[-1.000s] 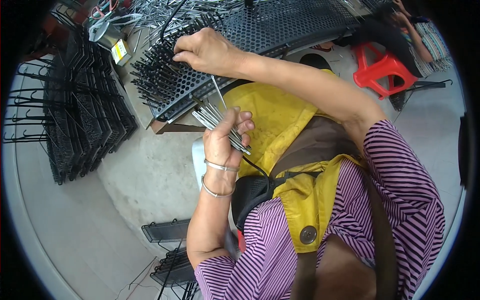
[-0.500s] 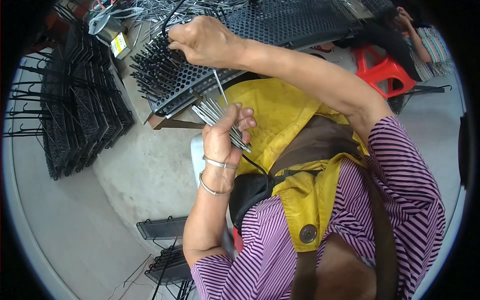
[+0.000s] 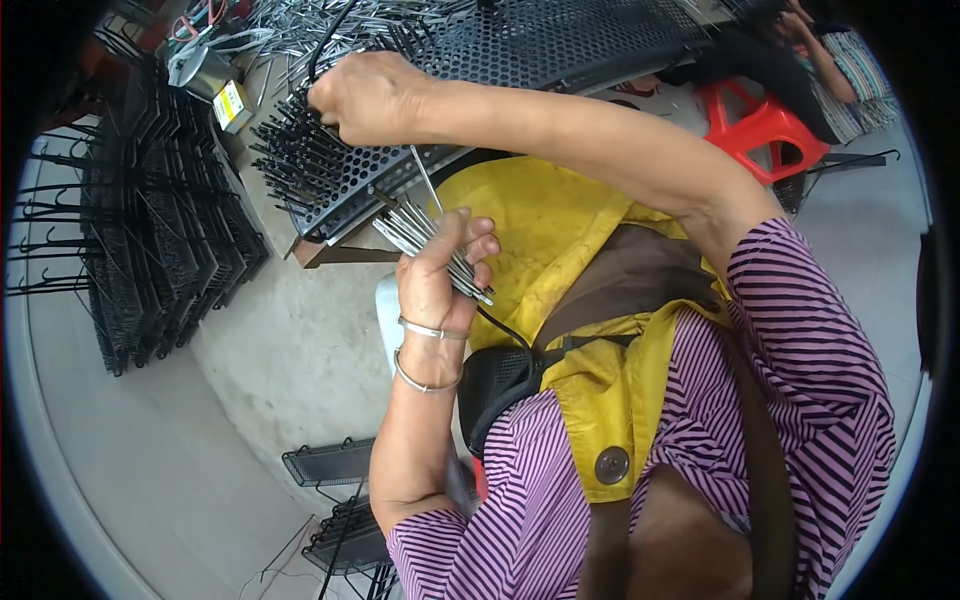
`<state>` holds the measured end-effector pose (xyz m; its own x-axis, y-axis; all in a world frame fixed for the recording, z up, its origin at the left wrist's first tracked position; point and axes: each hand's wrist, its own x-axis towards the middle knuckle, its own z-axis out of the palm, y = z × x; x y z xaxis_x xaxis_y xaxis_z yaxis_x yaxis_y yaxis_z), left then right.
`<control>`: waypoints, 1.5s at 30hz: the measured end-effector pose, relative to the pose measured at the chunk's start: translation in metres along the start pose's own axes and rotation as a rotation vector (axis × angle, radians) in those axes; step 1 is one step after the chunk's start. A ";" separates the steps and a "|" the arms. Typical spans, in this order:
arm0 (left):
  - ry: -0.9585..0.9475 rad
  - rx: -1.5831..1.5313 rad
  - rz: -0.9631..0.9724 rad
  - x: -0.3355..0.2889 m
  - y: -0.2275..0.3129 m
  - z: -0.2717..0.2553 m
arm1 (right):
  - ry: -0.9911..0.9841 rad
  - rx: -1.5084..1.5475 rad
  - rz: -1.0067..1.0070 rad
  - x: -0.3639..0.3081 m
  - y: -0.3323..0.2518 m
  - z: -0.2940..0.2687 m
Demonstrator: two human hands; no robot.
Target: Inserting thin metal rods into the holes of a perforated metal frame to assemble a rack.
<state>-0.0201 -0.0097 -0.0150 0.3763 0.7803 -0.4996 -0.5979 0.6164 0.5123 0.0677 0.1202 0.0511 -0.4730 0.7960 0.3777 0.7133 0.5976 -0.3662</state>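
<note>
A bundle of thin silvery metal rods (image 3: 400,230) rests in my left hand (image 3: 436,262), which is closed around it. One rod pokes up above the rest, past the thumb. My right hand (image 3: 366,98) is closed with its fingers turned down over a black perforated tray (image 3: 570,50). Whatever its fingertips hold is hidden behind the hand. Just beside and below that hand, many dark-coated rods (image 3: 295,165) stand close together in the tray's holes, at its left end.
A heap of loose metal rods (image 3: 290,30) lies behind the tray, near a metal can (image 3: 205,72) and a small yellow-and-white box (image 3: 232,106). Black racks (image 3: 165,220) stand at the left. A red stool (image 3: 765,130) and another person (image 3: 850,75) are at the far right.
My right hand has shifted a little to the left and down over the standing rods. The left hand still grips the bundle, nearly in place.
</note>
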 end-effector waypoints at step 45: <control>-0.048 -0.088 0.052 -0.002 0.001 0.003 | 0.191 -0.160 -0.153 -0.012 0.001 0.026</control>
<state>-0.0197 -0.0103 -0.0116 0.3749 0.8165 -0.4390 -0.6765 0.5647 0.4726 0.0605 0.1135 0.0240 -0.4863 0.6558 0.5775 0.7209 0.6746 -0.1590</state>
